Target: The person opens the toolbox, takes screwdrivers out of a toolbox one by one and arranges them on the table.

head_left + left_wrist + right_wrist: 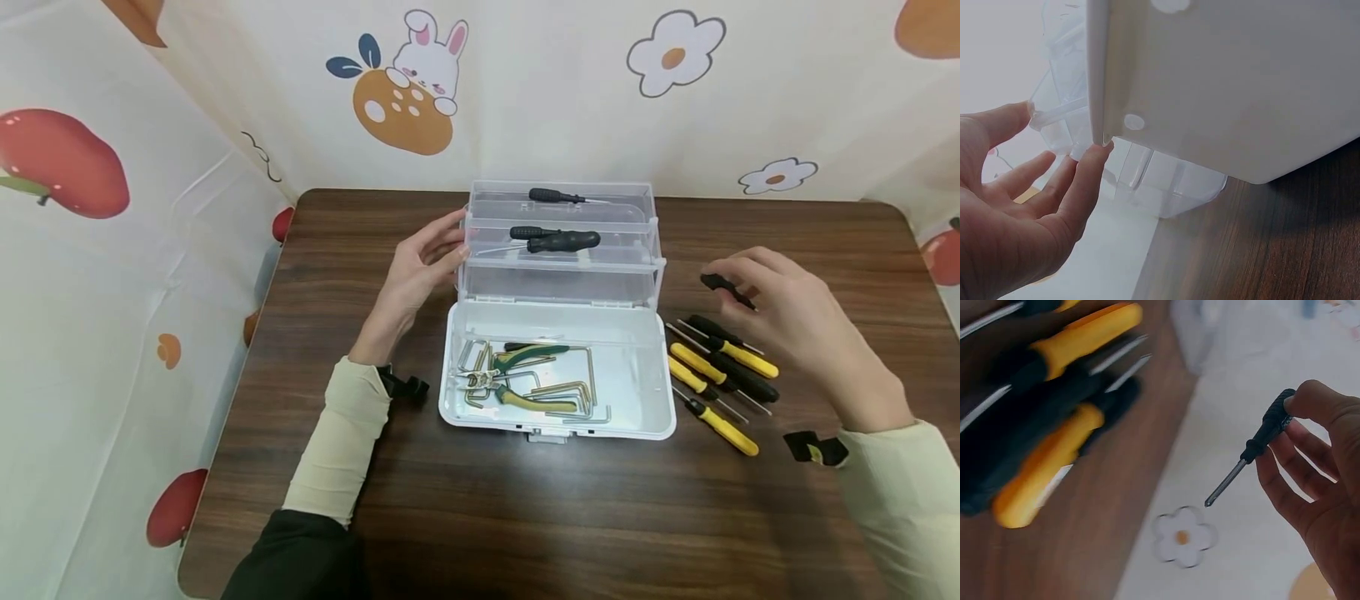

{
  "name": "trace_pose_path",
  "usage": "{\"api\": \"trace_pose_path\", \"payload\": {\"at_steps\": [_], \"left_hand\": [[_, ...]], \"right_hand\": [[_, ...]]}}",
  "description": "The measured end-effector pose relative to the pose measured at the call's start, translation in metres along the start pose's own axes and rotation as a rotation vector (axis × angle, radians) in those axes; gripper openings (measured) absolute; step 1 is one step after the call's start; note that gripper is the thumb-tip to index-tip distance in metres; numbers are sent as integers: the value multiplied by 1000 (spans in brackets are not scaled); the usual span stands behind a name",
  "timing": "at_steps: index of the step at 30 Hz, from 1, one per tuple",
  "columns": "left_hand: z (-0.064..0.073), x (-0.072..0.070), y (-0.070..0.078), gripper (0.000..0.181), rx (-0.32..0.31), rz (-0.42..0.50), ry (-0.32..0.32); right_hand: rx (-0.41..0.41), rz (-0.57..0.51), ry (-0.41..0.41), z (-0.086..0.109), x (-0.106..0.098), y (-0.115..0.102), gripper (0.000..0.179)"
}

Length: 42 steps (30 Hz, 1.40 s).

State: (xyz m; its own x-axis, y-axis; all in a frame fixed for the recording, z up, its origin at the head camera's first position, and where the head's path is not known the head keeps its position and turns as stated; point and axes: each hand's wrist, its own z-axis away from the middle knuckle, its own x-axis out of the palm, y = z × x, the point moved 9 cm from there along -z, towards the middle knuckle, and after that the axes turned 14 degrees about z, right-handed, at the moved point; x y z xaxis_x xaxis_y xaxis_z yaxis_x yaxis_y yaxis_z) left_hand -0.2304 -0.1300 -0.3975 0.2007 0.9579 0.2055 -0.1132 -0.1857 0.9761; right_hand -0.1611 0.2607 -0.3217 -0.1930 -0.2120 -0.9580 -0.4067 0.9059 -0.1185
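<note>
A small black screwdriver (1269, 425) is pinched between the thumb and fingers of my right hand (798, 312), its short metal tip pointing away from the palm in the right wrist view. My left hand (420, 271) grips the left side of the clear tiered trays (495, 287) of an opened toolbox (656, 392), thumb on one side and fingers on the other (1085, 181). Black screwdrivers (562, 242) lie in the upper trays. In the white base rest pliers (536, 402) with green and yellow handles and several hex keys (590, 367).
To the right of the toolbox, several yellow and black screwdrivers (727, 429) lie in a loose pile on the brown wooden table (570, 517), below my right hand. A patterned curtain (555, 100) hangs behind the table's far edge and along its left side.
</note>
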Motion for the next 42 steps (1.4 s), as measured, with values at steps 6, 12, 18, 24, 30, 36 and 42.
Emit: {"api": "trace_pose_path", "payload": {"at_steps": [6,12,18,24,30,36,42], "left_hand": [[0,1,-1,54,1,0,-6],[-1,2,0,53,5,-7,1],[0,2,1,54,6,0,3],[1,2,2,54,16,-4,-3],[0,3,3,55,12,1,-3],[0,1,2,54,6,-8,3],[0,-1,-1,54,-9,-18,7]], "right_hand": [[43,-3,-119,10,32,29,35],[13,20,-197,19,56,47,36],[-4,24,-261,25,69,53,39],[-1,2,-289,25,78,56,38],[20,-27,-314,25,84,58,37],[35,-36,-309,24,84,56,34],[54,-54,-225,22,74,47,32]]}}
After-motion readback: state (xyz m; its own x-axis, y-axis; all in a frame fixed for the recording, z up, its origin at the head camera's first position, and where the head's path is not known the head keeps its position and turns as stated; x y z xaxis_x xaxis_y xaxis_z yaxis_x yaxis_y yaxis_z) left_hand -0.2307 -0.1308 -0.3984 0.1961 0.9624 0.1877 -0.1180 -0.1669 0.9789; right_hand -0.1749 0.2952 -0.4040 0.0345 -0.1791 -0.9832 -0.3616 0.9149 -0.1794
